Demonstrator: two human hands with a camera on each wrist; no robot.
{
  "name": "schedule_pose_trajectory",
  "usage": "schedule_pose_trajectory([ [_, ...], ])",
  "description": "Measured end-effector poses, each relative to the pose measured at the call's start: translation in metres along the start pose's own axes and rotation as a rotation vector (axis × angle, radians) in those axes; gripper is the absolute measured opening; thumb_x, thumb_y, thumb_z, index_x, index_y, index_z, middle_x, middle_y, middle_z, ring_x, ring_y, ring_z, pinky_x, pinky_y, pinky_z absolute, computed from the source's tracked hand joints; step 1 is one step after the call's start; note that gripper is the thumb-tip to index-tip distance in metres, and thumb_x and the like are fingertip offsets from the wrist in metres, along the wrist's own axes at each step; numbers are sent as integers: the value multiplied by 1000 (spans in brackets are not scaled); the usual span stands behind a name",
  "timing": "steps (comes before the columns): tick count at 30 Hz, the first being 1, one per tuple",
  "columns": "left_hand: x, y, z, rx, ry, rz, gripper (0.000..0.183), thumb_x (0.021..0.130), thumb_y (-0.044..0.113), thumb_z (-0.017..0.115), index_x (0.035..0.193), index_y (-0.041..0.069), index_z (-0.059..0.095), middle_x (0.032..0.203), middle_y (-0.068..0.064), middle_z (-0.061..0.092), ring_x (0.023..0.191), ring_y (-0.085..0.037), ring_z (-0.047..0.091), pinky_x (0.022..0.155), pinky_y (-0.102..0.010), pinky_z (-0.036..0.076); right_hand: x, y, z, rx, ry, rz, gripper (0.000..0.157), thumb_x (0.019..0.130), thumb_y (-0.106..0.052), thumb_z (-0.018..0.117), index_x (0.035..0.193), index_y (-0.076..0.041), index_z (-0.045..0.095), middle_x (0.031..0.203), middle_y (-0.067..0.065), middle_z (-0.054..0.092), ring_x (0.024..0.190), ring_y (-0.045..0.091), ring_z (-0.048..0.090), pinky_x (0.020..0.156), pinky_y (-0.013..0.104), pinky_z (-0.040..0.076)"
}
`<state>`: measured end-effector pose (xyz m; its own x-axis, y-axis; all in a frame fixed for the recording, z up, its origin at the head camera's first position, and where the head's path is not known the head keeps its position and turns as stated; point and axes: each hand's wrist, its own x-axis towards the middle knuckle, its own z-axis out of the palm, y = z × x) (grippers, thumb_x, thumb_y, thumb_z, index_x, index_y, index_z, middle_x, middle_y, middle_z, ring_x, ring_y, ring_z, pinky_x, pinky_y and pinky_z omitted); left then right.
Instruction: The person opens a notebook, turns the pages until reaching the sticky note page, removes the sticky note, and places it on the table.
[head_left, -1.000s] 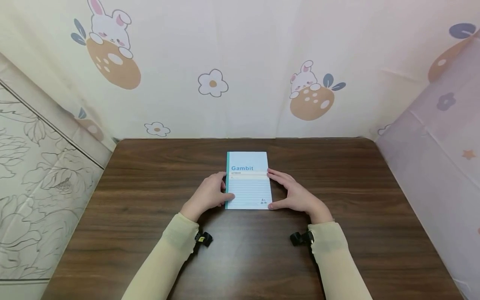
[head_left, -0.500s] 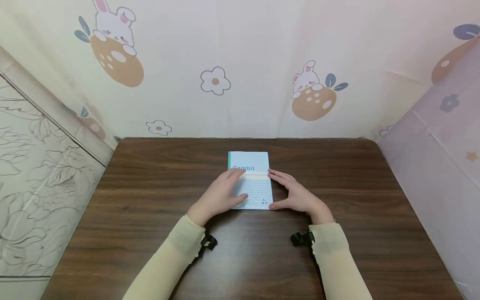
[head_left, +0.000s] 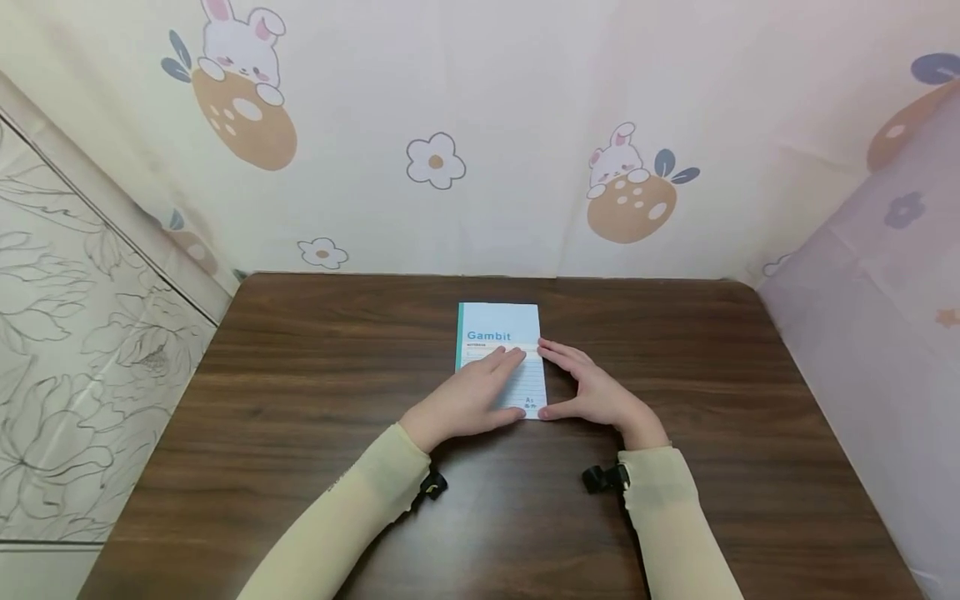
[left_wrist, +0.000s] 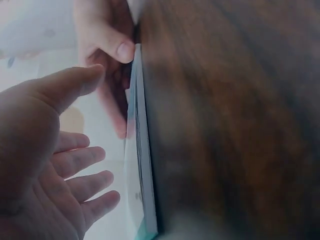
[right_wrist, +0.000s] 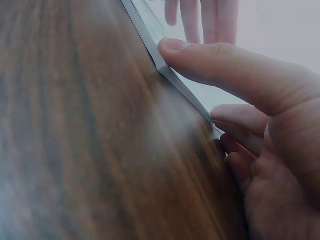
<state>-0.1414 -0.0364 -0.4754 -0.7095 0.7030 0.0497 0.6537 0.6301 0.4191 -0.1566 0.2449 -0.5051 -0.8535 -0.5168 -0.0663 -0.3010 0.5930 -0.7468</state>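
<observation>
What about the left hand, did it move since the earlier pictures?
Yes. Judged against the table, the left hand has moved to the person's right, from the left edge of the notebook to over its cover.

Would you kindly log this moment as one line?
notebook: lying on table | left hand: over notebook | right hand: touching notebook's right edge

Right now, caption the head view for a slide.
Gambit notebook on brown table, left hand over it, right hand at its right edge.
</observation>
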Motion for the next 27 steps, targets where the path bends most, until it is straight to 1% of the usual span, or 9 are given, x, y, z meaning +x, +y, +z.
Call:
schedule_pose_trajectory([
  [6, 7, 4, -2, 73, -101, 9, 91, 104, 48, 74, 170, 2, 32, 175, -15, 36, 164, -33, 30, 131, -45, 30, 2, -1, 1, 20, -11, 6, 107, 83, -40, 97, 170, -16, 40, 180, -1, 26, 165, 32, 20, 127, 69, 25],
  [9, 10, 5, -1, 103, -128, 6, 90, 103, 49, 75, 170, 3, 35, 176, -14, 36, 164, -31, 30, 131, -44, 29, 2, -1, 0, 21, -9, 16, 107, 83, -40, 97, 171, -17, 40, 180, -2, 26, 165, 30, 19, 127, 68, 24],
  [14, 13, 5, 1, 115, -145, -5, 85, 103, 46, 77, 167, 2, 41, 173, -15, 41, 162, -30, 35, 131, -43, 31, -1, -1, -1, 19, -6, 17, 108, 84, -41, 97, 171, -16, 38, 180, 1, 26, 165, 33, 20, 126, 69, 25],
  [18, 14, 6, 2, 132, -142, 1, 81, 102, 44, 78, 163, 0, 47, 170, -17, 45, 160, -32, 39, 130, -43, 32, -2, -2, -1, 27, -6, 6, 108, 84, -42, 96, 171, -14, 37, 181, 2, 25, 165, 34, 20, 126, 70, 25],
  [24, 14, 7, 2, 143, -140, -4, 70, 103, 44, 77, 156, 2, 56, 168, -15, 49, 157, -30, 45, 127, -42, 38, -1, -2, -2, 26, -12, 1, 108, 85, -41, 96, 172, -15, 37, 181, 2, 24, 165, 34, 19, 126, 70, 24],
  [27, 15, 7, 1, 135, -147, -19, 69, 103, 44, 76, 156, 4, 57, 168, -14, 48, 157, -29, 44, 126, -41, 40, -1, -2, -2, 24, -12, 0, 107, 85, -41, 96, 171, -14, 38, 181, 2, 25, 165, 34, 19, 126, 71, 24],
])
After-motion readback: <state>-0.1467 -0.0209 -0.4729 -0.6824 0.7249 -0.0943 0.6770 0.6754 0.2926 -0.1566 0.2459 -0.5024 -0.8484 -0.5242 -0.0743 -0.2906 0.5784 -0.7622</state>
